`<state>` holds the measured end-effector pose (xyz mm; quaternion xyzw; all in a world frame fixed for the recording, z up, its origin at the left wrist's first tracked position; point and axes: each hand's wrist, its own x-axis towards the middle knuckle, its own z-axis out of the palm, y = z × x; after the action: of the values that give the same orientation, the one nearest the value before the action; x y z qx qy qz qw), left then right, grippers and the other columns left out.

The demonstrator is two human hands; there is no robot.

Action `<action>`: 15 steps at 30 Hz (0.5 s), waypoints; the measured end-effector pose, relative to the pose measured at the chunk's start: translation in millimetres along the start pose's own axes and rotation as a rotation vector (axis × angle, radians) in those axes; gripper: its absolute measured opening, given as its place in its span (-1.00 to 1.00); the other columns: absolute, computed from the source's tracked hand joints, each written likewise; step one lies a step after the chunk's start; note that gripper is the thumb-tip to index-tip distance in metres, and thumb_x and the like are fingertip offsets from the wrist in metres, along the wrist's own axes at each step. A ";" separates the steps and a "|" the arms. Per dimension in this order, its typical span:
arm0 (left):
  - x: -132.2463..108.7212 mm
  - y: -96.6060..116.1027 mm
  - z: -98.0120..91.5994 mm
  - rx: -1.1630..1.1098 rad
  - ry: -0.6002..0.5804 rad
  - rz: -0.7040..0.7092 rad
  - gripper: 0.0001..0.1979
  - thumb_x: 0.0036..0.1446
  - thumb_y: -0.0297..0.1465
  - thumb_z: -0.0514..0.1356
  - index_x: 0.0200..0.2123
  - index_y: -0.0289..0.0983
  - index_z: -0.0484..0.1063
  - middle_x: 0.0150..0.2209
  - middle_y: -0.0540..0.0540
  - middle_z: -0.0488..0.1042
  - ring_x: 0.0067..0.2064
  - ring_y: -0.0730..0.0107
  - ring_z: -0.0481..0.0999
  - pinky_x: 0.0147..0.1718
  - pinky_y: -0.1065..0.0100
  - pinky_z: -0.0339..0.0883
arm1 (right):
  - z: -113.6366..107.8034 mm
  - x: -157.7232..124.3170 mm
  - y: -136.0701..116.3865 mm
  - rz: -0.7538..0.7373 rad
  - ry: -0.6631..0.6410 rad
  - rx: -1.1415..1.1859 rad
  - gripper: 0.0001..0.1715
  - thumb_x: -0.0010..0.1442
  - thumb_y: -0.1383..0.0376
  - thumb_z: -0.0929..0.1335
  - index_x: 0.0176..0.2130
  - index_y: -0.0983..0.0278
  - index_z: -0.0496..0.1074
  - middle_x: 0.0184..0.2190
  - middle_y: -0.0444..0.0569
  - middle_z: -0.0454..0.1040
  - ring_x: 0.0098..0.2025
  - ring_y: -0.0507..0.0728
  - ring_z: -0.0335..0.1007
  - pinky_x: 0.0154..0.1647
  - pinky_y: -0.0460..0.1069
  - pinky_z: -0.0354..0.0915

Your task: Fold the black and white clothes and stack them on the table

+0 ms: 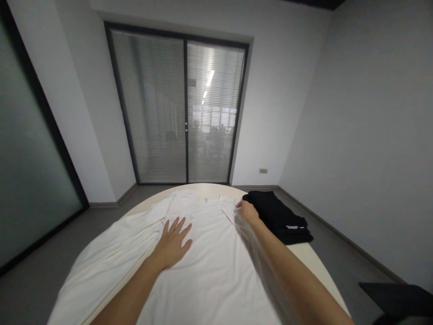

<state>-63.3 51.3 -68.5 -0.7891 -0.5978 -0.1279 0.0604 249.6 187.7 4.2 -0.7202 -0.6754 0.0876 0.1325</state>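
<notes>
A white T-shirt (213, 253) lies spread flat on a pale round table (314, 266). My left hand (174, 241) rests flat on the shirt's left chest with its fingers spread, holding nothing. My right hand (247, 211) reaches to the shirt's far right shoulder, its fingers curled on the cloth edge, which looks pinched. My right forearm appears smeared by motion. A second white garment (111, 257) lies to the left, hanging over the table's rim.
A stack of folded black clothes (280, 216) sits at the table's far right. Beyond the table stand glass sliding doors with blinds (184, 108). Grey floor surrounds the table; a dark object (399, 298) shows at the lower right.
</notes>
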 end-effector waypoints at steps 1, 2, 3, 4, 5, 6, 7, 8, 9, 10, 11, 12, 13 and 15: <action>0.0 -0.4 0.7 0.000 0.003 0.001 -0.46 0.32 -0.15 -0.01 0.32 -0.10 0.20 0.39 -0.16 0.08 0.41 -0.03 -0.04 0.32 -0.19 -0.24 | -0.1 -2.4 -4.3 -0.022 0.004 -0.002 -0.60 0.19 0.44 0.29 0.00 0.23 0.48 -0.06 0.12 0.55 0.00 0.18 0.49 -0.11 -0.05 0.31; -0.1 -0.7 1.2 0.001 0.005 0.002 -0.46 0.32 -0.15 -0.01 0.32 -0.09 0.20 0.39 -0.16 0.08 0.41 -0.03 -0.03 0.32 -0.19 -0.24 | 0.2 -5.3 -9.2 -0.044 0.012 -0.007 -0.57 0.20 0.45 0.29 0.04 0.24 0.47 -0.03 0.14 0.54 0.02 0.19 0.48 -0.08 -0.04 0.31; -0.2 -0.8 1.7 0.001 0.009 0.002 -0.47 0.32 -0.15 -0.01 0.32 -0.09 0.20 0.39 -0.16 0.08 0.41 -0.03 -0.03 0.32 -0.19 -0.24 | 0.7 -8.7 -14.5 -0.067 0.021 -0.015 -0.53 0.20 0.46 0.28 0.08 0.25 0.45 -0.01 0.15 0.53 0.04 0.20 0.46 -0.06 -0.03 0.31; -0.3 -0.8 1.9 0.000 0.012 0.003 -0.47 0.32 -0.15 -0.01 0.32 -0.09 0.21 0.39 -0.16 0.08 0.41 -0.03 -0.03 0.32 -0.19 -0.24 | 1.5 -12.4 -20.0 -0.091 0.032 -0.024 -0.50 0.21 0.48 0.26 0.11 0.26 0.43 0.01 0.16 0.51 0.06 0.21 0.44 -0.04 -0.01 0.31; -0.3 -0.7 2.0 0.000 0.013 0.003 -0.47 0.32 -0.14 -0.01 0.32 -0.09 0.21 0.39 -0.16 0.08 0.41 -0.03 -0.04 0.32 -0.19 -0.25 | 2.4 -16.4 -25.5 -0.115 0.043 -0.034 -0.49 0.22 0.50 0.25 0.12 0.27 0.42 0.03 0.17 0.50 0.08 0.22 0.42 -0.03 0.00 0.31; -0.3 -0.4 1.9 -0.001 0.012 0.003 -0.47 0.33 -0.14 -0.02 0.32 -0.09 0.21 0.39 -0.16 0.08 0.41 -0.03 -0.03 0.32 -0.19 -0.25 | 3.5 -20.5 -30.9 -0.138 0.052 -0.044 -0.48 0.22 0.52 0.23 0.12 0.28 0.42 0.04 0.18 0.49 0.10 0.23 0.39 -0.02 0.00 0.31; -0.2 -0.1 1.5 -0.001 0.008 0.004 -0.46 0.33 -0.13 -0.02 0.32 -0.09 0.21 0.39 -0.17 0.08 0.41 -0.03 -0.03 0.32 -0.20 -0.25 | 4.6 -24.5 -36.0 -0.160 0.059 -0.054 -0.48 0.22 0.54 0.22 0.12 0.29 0.42 0.06 0.18 0.47 0.12 0.24 0.36 -0.02 0.01 0.31; -0.1 0.3 1.0 0.000 0.003 0.004 -0.46 0.33 -0.13 -0.03 0.32 -0.09 0.20 0.39 -0.17 0.07 0.41 -0.03 -0.03 0.32 -0.20 -0.25 | 5.6 -28.2 -40.8 -0.180 0.065 -0.063 -0.47 0.22 0.55 0.21 0.12 0.30 0.42 0.08 0.19 0.45 0.14 0.25 0.33 -0.01 0.02 0.31; 0.0 0.7 0.3 0.001 -0.002 0.003 -0.46 0.33 -0.12 -0.03 0.32 -0.09 0.20 0.39 -0.17 0.07 0.41 -0.03 -0.04 0.32 -0.20 -0.25 | 6.5 -31.7 -45.2 -0.198 0.070 -0.071 -0.46 0.21 0.57 0.20 0.12 0.30 0.41 0.11 0.18 0.43 0.15 0.26 0.31 -0.01 0.02 0.32; 0.1 1.2 -0.5 0.002 -0.007 0.001 -0.45 0.33 -0.12 -0.03 0.33 -0.09 0.20 0.39 -0.17 0.07 0.42 -0.03 -0.04 0.32 -0.20 -0.25 | 7.3 -34.8 -49.3 -0.215 0.073 -0.078 -0.44 0.21 0.58 0.19 0.13 0.30 0.40 0.14 0.18 0.40 0.16 0.26 0.28 -0.02 0.02 0.32; 0.2 1.7 -1.4 0.002 -0.011 -0.003 -0.45 0.33 -0.12 -0.03 0.33 -0.10 0.20 0.39 -0.17 0.07 0.42 -0.03 -0.04 0.32 -0.20 -0.25 | 8.0 -37.6 -53.1 -0.230 0.076 -0.082 -0.42 0.21 0.58 0.18 0.15 0.29 0.38 0.17 0.17 0.38 0.17 0.26 0.27 -0.02 0.02 0.32; 0.2 2.2 -2.2 0.003 -0.013 -0.006 -0.45 0.33 -0.12 -0.03 0.32 -0.10 0.20 0.39 -0.17 0.06 0.42 -0.03 -0.05 0.32 -0.19 -0.24 | 8.7 -40.0 -56.6 -0.245 0.077 -0.086 -0.40 0.21 0.59 0.18 0.17 0.28 0.36 0.19 0.15 0.36 0.18 0.26 0.25 -0.01 0.03 0.32; 0.1 2.6 -3.0 0.003 -0.012 -0.008 -0.45 0.33 -0.12 -0.03 0.32 -0.10 0.20 0.39 -0.17 0.06 0.42 -0.03 -0.05 0.32 -0.19 -0.24 | 9.6 -42.0 -59.9 -0.257 0.077 -0.088 -0.38 0.21 0.59 0.17 0.19 0.27 0.34 0.20 0.14 0.34 0.18 0.26 0.25 -0.01 0.03 0.32; -0.2 3.1 -4.1 0.003 -0.007 -0.008 -0.46 0.33 -0.13 -0.02 0.32 -0.10 0.20 0.39 -0.17 0.08 0.41 -0.04 -0.03 0.32 -0.19 -0.23 | 12.2 -45.1 -65.8 -0.282 0.073 -0.088 -0.33 0.20 0.59 0.15 0.23 0.25 0.30 0.23 0.13 0.31 0.18 0.25 0.24 0.00 0.03 0.32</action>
<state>-60.9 49.3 -64.5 -0.7872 -0.6012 -0.1244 0.0592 180.1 147.1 10.6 -0.6261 -0.7676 0.0125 0.1363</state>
